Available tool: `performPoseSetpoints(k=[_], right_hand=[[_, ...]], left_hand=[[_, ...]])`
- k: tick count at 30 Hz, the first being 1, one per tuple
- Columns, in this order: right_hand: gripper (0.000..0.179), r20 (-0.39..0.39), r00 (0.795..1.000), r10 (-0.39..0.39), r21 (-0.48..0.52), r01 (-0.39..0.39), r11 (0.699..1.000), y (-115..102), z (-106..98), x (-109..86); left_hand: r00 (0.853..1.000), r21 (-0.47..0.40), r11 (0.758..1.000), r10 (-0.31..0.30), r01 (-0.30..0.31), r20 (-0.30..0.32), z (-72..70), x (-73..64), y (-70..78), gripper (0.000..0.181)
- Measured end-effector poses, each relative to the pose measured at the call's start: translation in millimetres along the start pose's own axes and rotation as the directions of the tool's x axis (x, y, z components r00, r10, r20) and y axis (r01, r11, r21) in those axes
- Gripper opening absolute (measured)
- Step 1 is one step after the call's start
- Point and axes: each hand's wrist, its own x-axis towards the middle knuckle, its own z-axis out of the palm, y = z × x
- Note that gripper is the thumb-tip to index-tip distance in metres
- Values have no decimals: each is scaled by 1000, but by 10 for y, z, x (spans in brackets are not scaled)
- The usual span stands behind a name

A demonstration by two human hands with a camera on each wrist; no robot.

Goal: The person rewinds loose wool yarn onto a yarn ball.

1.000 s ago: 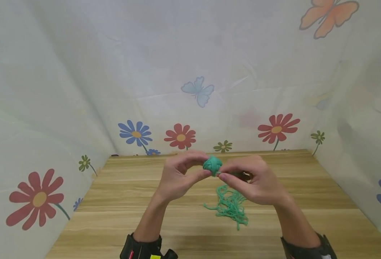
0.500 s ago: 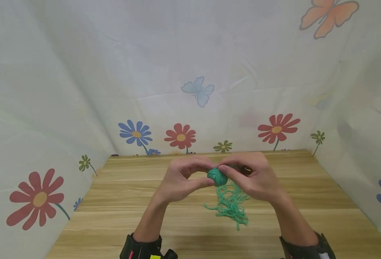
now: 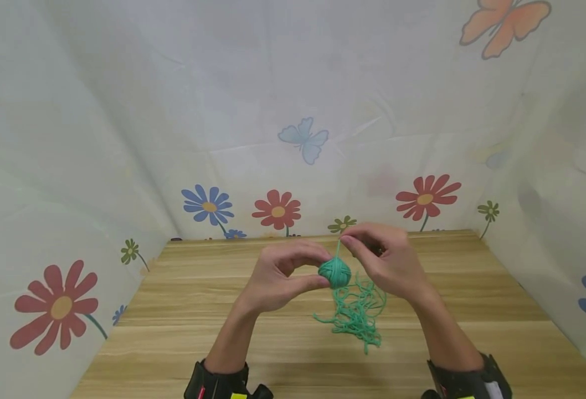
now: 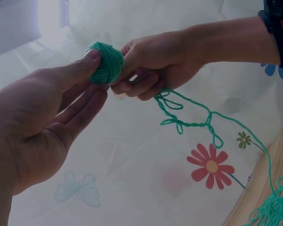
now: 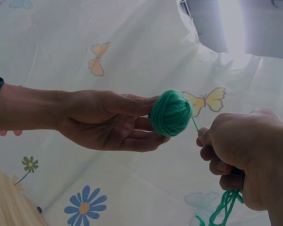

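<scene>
A small ball of green yarn (image 3: 335, 272) is pinched between the thumb and fingers of my left hand (image 3: 278, 277), held above the table. From its top a short taut strand runs up to my right hand (image 3: 385, 257), whose thumb and forefinger pinch it. The right wrist view shows the wound yarn ball (image 5: 171, 113) at the left fingertips, with the strand leading to the curled right hand (image 5: 240, 155). Loops of slack yarn (image 4: 179, 120) hang below the right hand in the left wrist view and lead down to the loose pile.
A tangled pile of green yarn (image 3: 358, 316) lies on the wooden table (image 3: 173, 332) beneath the hands. A white sheet (image 3: 248, 83) printed with flowers and butterflies encloses the back and sides. Black wrist bands (image 3: 220, 381) sit on both forearms.
My right hand first closed in over the ball, then rose away from it, drawing the strand upward. My left hand shifted the ball slightly right and down, then stayed put.
</scene>
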Motion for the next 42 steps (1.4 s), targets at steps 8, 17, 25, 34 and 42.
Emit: performPoseSetpoints(k=[8, 17, 25, 34, 42], right_hand=[[18, 128, 992, 0, -87, 11, 996, -172, 17, 66], [23, 295, 951, -93, 19, 91, 996, -9, 46, 6], [26, 333, 929, -160, 150, 116, 982, -149, 8, -6], [7, 139, 953, -269, 321, 213, 923, -314, -40, 21], [7, 63, 972, -226, 282, 200, 938, -317, -54, 45]], left_hand=[[999, 17, 1000, 17, -16, -41, -29, -48, -79, 44], [980, 62, 998, 44, -33, -195, -61, -25, -89, 39], [969, 113, 994, 40, -13, -244, -64, -19, -83, 43], [972, 130, 991, 27, 3, -233, -59, -23, -100, 43], [986, 133, 991, 48, -26, -163, -55, -19, -125, 43]])
